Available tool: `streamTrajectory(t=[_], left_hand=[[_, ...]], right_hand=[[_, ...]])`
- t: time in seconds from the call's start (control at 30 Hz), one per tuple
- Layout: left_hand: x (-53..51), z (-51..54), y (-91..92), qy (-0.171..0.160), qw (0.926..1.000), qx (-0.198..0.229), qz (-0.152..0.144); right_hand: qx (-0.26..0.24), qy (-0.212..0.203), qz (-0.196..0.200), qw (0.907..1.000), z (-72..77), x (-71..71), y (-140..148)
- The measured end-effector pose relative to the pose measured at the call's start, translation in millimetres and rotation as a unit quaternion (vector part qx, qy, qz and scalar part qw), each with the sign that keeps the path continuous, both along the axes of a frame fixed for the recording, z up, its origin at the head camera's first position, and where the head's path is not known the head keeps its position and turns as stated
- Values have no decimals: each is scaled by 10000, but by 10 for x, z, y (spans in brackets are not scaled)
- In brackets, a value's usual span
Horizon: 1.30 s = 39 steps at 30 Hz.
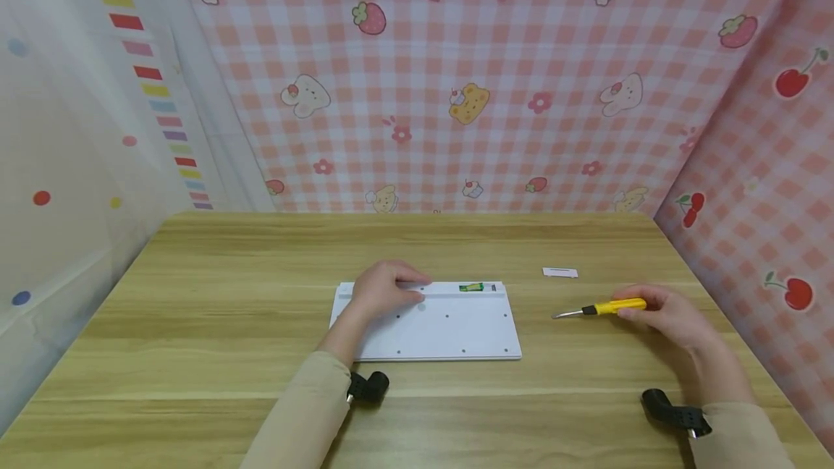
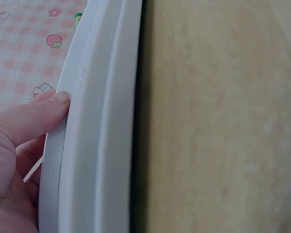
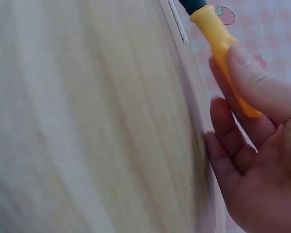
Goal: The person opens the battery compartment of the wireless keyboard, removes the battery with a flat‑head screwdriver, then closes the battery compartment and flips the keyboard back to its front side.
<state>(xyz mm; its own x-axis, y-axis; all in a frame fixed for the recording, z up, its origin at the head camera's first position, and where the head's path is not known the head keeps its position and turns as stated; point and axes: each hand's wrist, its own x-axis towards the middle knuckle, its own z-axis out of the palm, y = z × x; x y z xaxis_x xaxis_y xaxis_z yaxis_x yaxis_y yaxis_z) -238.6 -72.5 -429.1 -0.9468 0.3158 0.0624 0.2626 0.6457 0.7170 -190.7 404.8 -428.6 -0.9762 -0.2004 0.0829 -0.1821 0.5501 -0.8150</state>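
Observation:
A white keyboard lies underside up on the table, small dark screw spots across its back. Along its far edge runs a raised ridge, with a green battery in an uncovered slot near the right end. My left hand holds this ridge, thumb on the near side and fingers toward the far edge; the thumb also shows in the left wrist view. To the right, my right hand grips a screwdriver by its yellow handle, its metal tip pointing left. That handle lies between thumb and fingers.
A small white battery cover lies on the wooden table, right of the keyboard and beyond the screwdriver. Patterned cloth hangs behind the table's far edge and along both sides. Each wrist wears a black camera mount.

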Motion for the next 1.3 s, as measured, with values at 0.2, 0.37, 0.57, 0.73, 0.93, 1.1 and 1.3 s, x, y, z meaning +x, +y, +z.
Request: streamTrajectory(t=[0.2,0.37,0.57,0.73,0.93,1.1,1.3], left_hand=[[1,1,0,-1,10000,-18,6],[3,3,5,13,10000,-24,-3],[2,-1,3,11,10000,-43,19],[2,-1,1,0,10000,-27,15],[10,13,2,1,10000,-18,13],[9,9,3,5,10000,-23,17],[13,11,1,-25,10000,12,13]], right_hand=[[402,137,65,9991,-14,-11,-6],[547,90,132,9984,-12,-17,-20],[636,203,310,9973,-28,-29,-33],[634,281,474,9965,-47,-35,-22],[640,193,439,9968,-48,-31,-15],[653,78,354,9972,0,-8,-41],[894,-434,58,9950,232,13,-270]])
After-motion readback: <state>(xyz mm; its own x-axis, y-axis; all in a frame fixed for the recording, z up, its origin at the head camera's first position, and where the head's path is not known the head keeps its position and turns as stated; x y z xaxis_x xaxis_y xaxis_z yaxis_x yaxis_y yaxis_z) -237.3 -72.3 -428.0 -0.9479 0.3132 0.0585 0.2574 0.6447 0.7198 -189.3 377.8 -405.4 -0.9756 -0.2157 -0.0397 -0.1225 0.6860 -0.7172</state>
